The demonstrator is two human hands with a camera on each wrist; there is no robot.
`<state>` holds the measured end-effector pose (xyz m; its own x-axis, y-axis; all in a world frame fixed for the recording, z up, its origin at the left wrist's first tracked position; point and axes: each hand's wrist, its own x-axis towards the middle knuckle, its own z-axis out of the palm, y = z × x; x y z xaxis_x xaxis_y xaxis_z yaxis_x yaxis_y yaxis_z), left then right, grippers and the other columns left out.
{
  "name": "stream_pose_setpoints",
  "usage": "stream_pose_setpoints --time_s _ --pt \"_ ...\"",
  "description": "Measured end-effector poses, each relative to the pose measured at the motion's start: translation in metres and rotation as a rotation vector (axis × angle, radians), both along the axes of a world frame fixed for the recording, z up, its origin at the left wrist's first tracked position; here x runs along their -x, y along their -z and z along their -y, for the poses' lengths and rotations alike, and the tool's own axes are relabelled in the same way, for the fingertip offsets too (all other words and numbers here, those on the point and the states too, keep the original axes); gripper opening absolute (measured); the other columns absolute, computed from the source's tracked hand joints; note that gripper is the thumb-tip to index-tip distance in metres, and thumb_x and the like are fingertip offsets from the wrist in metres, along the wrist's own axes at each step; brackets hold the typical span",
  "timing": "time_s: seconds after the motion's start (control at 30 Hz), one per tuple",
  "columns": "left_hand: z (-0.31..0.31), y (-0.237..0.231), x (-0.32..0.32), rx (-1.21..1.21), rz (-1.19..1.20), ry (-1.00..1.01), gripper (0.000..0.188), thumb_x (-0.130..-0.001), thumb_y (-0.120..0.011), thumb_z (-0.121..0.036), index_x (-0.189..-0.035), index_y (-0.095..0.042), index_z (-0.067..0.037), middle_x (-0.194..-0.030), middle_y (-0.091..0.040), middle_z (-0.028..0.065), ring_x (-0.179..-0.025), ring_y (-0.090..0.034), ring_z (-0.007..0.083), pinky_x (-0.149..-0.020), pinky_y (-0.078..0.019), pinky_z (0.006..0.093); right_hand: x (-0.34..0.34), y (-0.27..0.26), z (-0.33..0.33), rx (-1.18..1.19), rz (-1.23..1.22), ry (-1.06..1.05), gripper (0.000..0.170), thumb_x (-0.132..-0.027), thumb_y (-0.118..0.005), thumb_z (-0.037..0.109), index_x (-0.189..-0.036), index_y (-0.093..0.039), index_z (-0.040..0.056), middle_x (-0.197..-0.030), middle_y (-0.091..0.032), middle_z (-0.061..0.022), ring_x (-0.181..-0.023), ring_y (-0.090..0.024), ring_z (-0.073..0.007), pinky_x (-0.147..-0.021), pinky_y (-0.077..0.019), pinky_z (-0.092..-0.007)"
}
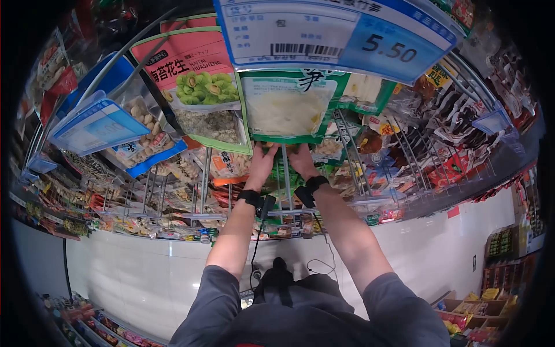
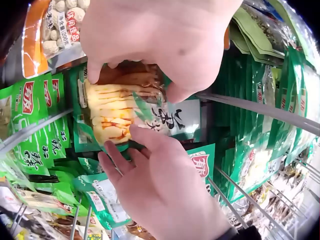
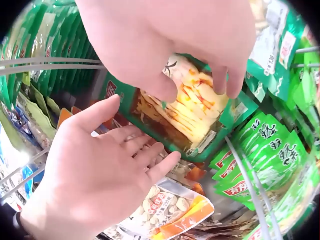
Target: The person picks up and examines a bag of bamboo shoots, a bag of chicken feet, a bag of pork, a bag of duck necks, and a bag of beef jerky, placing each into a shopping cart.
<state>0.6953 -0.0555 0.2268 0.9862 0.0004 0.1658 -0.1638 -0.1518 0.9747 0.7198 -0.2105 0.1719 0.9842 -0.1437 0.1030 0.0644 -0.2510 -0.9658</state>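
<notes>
Containing pale yellow strips streaked with red-orange, the packet [image 2: 120, 105] is positioned on the rack [image 1: 370, 199] between both hands. The left hand [image 3: 100, 165] is open, its fingers extended along one edge of the packet. The right hand [image 2: 165, 185] is open, its thumb on the packet face and its fingers slightly bent near the edge. Neither hand is closed around the packet. Adjacent units: a clear-fronted nut bag [image 3: 157, 207] holding pale, rounded nuts, and bright green packets [image 3: 255, 160], contents unclear.
</notes>
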Motion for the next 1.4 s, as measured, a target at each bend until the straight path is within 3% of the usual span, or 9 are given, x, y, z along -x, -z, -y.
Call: stream_pose_setpoints --time_s 0.17,0.37,0.53,0.73,0.83,0.9,1.07,1.13,1.4 --pt "-0.002 0.007 -0.007 -0.077 0.071 -0.034 0.058 -0.092 -0.064 -0.032 -0.134 -0.044 0.002 -0.131 -0.051 0.0189 -0.123 -0.048 0.0322 -0.102 -0.0367 0.0371 0.001 -0.013 -0.011 0.457 0.045 0.228 0.050 -0.080 -0.069 0.008 -0.125 -0.050 -0.0029 -0.124 -0.055 -0.0268 -0.114 -0.052 -0.0433 -0.097 -0.0426 -0.0421" --pt "-0.006 0.010 -0.004 0.085 -0.196 0.110 0.060 -0.093 -0.061 -0.031 -0.140 -0.038 -0.001 -0.140 -0.047 0.0185 -0.129 -0.045 0.0278 -0.103 -0.0361 0.0348 0.013 -0.023 -0.011 -0.041 0.220 0.183 0.042 -0.076 -0.072 0.021 -0.107 -0.058 -0.0047 -0.102 -0.066 -0.0251 -0.100 -0.061 -0.0429 -0.084 -0.0487 -0.0440" --pt "-0.003 0.051 -0.015 0.298 -0.274 0.287 0.061 -0.096 -0.056 -0.032 -0.147 -0.034 -0.007 -0.144 -0.045 0.0170 -0.132 -0.043 0.0249 -0.103 -0.0355 0.0304 0.029 -0.022 -0.018 0.147 0.024 0.374 0.048 -0.077 -0.073 0.028 -0.110 -0.061 -0.0040 -0.102 -0.065 -0.0285 -0.100 -0.062 -0.0423 -0.084 -0.0493 -0.0424" --pt "-0.006 0.034 -0.008 0.293 -0.324 0.218 0.059 -0.097 -0.053 -0.027 -0.148 -0.032 -0.006 -0.137 -0.048 0.0130 -0.122 -0.047 0.0216 -0.100 -0.0394 0.0334 0.040 -0.037 -0.010 0.215 0.029 0.106 0.042 -0.082 -0.071 0.031 -0.107 -0.065 -0.0025 -0.097 -0.067 -0.0272 -0.094 -0.065 -0.0391 -0.079 -0.0509 -0.0420" --pt "-0.011 0.043 -0.004 0.079 -0.145 0.179 0.066 -0.095 -0.058 -0.030 -0.148 -0.030 -0.002 -0.141 -0.044 0.0178 -0.130 -0.043 0.0262 -0.104 -0.0362 0.0355 0.050 -0.029 -0.004 0.091 -0.047 0.032 0.040 -0.086 -0.069 0.033 -0.104 -0.067 -0.0018 -0.095 -0.070 -0.0200 -0.089 -0.068 -0.0292 -0.077 -0.0509 -0.0375" --pt "-0.015 0.043 0.014 -0.041 -0.074 0.134 0.076 -0.092 -0.062 -0.037 -0.148 -0.027 0.002 -0.142 -0.042 0.0219 -0.132 -0.040 0.0301 -0.106 -0.0344 0.0365 0.070 -0.037 0.000 -0.156 -0.036 -0.031 0.029 -0.093 -0.066 0.029 -0.102 -0.069 0.0018 -0.084 -0.066 0.0015 -0.073 -0.054 -0.0058 -0.066 -0.0444 -0.0255" --pt "-0.020 0.003 0.071 0.002 -0.253 0.180 0.103 -0.082 -0.071 -0.050 -0.149 -0.017 0.006 -0.150 -0.031 0.0252 -0.138 -0.035 0.0310 -0.107 -0.0350 0.0375 0.117 -0.070 0.016 -0.226 -0.182 -0.071 0.028 -0.092 -0.066 0.031 -0.106 -0.070 0.0057 -0.089 -0.068 0.0032 -0.077 -0.058 -0.0037 -0.070 -0.0457 -0.0224" --pt "-0.020 0.035 0.072 -0.123 -0.149 0.072 0.092 -0.083 -0.074 -0.043 -0.147 -0.026 0.004 -0.141 -0.045 0.0225 -0.127 -0.049 0.0268 -0.098 -0.0445 0.0346 0.129 -0.087 0.020 -0.381 -0.199 -0.112 0.038 -0.089 -0.070 0.034 -0.109 -0.068 0.0016 -0.096 -0.070 -0.0044 -0.089 -0.062 -0.0095 -0.077 -0.0485 -0.0255" --pt "-0.041 0.002 0.138 0.734 -0.429 0.235 0.046 -0.088 -0.066 -0.005 -0.130 -0.047 -0.003 -0.110 -0.066 0.0099 -0.098 -0.065 0.0173 -0.085 -0.0520 0.0290 0.171 -0.096 0.029 -0.656 -0.276 -0.143 0.033 -0.090 -0.069 0.022 -0.113 -0.064 -0.0006 -0.105 -0.068 -0.0051 -0.095 -0.064 -0.0124 -0.081 -0.0507 -0.0256"
